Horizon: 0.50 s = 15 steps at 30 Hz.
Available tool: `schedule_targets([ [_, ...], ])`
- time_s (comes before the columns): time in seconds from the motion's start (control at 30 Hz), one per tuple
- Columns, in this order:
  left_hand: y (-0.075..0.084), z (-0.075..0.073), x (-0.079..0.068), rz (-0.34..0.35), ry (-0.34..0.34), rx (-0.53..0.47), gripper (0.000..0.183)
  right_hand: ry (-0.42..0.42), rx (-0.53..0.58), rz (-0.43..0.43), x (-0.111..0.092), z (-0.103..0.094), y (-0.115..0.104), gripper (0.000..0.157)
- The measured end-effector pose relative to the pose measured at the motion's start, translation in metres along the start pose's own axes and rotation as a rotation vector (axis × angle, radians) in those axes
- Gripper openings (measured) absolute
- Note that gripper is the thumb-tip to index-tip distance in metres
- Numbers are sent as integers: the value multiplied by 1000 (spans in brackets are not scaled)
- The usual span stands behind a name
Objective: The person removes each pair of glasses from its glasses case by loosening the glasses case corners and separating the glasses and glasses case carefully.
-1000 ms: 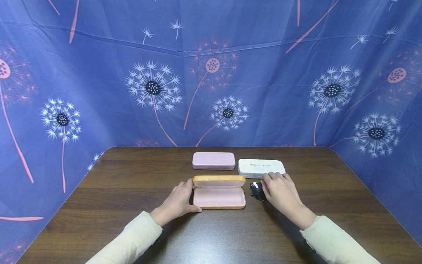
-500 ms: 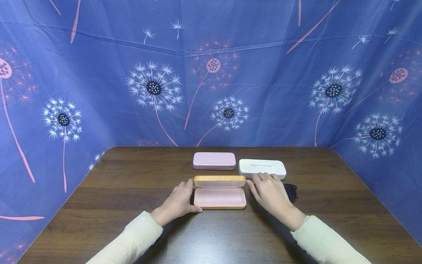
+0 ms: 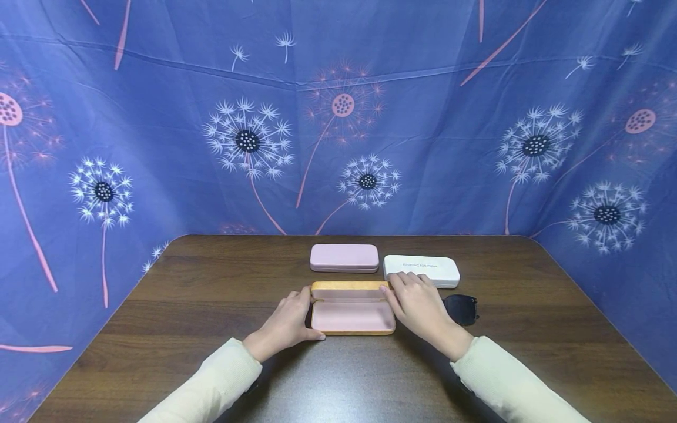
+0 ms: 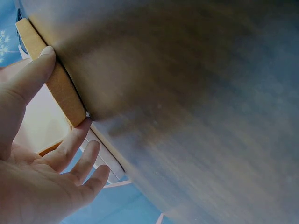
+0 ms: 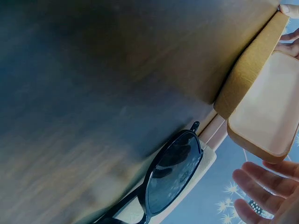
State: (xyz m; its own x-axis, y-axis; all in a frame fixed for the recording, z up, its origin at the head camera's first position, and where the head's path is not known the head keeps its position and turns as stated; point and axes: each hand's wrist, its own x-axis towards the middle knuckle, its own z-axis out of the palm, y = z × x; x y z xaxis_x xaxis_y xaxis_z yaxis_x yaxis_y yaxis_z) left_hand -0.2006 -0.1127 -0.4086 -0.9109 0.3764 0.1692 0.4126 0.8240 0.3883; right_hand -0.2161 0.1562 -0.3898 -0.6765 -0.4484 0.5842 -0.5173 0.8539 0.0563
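Observation:
An orange glasses case [image 3: 352, 285] with a pink lining stands on the table, its lid raised. My left hand [image 3: 285, 320] holds the left end of this case, the thumb at the front edge and a finger at the back corner, as the left wrist view also shows. At the lid's right corner is my right hand [image 3: 423, 308]. Its fingers [image 5: 254, 191] reach up to the lid in the right wrist view, one touching the lid's edge. Dark sunglasses [image 3: 461, 309] lie just right of that hand, partly hidden by it in the head view.
A closed lilac glasses case [image 3: 344, 258] lies behind the orange one. A closed white case [image 3: 423, 267] with printed lettering sits to its right, behind the right hand. Blue dandelion-patterned cloth [image 3: 317, 147] hangs along the back and sides of the brown table [image 3: 222, 270].
My right hand has moved left, away from the sunglasses, to the lid of the orange glasses case. The sunglasses have come into fuller view. My left hand has stayed put.

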Motion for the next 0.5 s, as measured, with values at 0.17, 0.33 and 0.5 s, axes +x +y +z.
schedule_targets([
  [0.17,0,0,1,-4,1,3,84,-47,58,11,5,3,-1,29],
  [0.33,0,0,1,-1,3,4,84,-108,125,39,9,7,-1,34],
  [0.5,1,-1,0,2,3,-1,84,-148,165,57,12,10,0,37],
])
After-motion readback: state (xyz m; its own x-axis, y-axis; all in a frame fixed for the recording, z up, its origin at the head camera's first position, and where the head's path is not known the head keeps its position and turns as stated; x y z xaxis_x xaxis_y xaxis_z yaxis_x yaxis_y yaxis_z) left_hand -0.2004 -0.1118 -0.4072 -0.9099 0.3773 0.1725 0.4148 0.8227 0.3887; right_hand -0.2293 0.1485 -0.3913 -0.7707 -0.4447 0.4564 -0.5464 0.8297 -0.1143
